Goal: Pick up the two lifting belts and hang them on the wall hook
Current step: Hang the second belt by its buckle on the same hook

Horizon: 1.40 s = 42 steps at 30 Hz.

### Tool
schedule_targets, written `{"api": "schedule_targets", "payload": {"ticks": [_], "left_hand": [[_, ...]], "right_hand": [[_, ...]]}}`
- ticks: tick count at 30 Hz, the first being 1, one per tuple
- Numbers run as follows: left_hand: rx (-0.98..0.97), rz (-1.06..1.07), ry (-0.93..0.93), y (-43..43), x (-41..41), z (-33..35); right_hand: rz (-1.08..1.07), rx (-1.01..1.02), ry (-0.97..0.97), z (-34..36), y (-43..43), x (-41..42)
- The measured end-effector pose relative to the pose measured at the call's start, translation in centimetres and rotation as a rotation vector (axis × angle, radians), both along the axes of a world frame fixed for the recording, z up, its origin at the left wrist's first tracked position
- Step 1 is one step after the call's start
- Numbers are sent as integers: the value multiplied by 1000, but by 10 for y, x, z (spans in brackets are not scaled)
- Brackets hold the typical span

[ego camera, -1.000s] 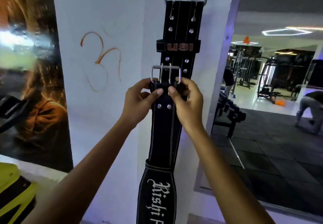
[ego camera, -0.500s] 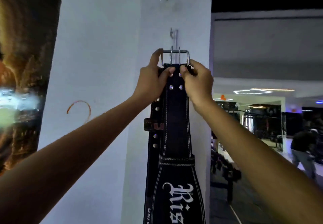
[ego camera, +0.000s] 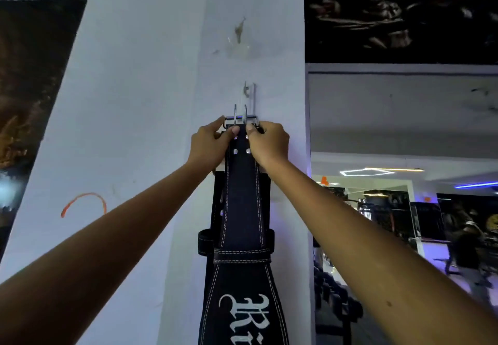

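Both hands' fingers [ego camera: 234, 130] pinch the white-stitched black belt [ego camera: 244, 204] beside its buckle [ego camera: 240, 121].

Both forearms are bare up to the frame's edge — no sleeves, watch or rings. The left hand [ego camera: 213, 146] and right hand [ego camera: 269, 145] have short, unpainted nails.

Under your fingers is a black matt leather belt [ego camera: 244, 204] with white stitching and shiny round metal rivets [ego camera: 235, 151]. Its bright polished steel buckle [ego camera: 240, 120] gleams against the pale painted wall [ego camera: 151, 102], smooth but chipped near the small dull metal hook [ego camera: 249, 94].
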<state>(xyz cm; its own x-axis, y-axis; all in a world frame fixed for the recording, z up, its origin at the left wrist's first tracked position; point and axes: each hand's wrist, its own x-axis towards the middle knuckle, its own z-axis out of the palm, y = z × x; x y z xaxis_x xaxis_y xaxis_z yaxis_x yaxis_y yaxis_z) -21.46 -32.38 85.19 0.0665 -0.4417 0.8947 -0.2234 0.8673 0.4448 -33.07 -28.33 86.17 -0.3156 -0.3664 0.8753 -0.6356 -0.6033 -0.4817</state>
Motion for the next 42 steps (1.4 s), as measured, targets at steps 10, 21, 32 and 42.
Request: {"api": "schedule_targets", "payload": {"ticks": [10, 21, 32, 42], "left_hand": [[-44, -35, 111, 21, -2, -43], [256, -359, 265, 28, 15, -91], [523, -584, 208, 43, 21, -259], [554, -605, 180, 45, 20, -336]], "right_hand": [[30, 53, -149, -42, 7, 4], [359, 108, -376, -83, 23, 0], [472, 264, -338, -217, 35, -10], [442, 308, -322, -343, 24, -9]]}}
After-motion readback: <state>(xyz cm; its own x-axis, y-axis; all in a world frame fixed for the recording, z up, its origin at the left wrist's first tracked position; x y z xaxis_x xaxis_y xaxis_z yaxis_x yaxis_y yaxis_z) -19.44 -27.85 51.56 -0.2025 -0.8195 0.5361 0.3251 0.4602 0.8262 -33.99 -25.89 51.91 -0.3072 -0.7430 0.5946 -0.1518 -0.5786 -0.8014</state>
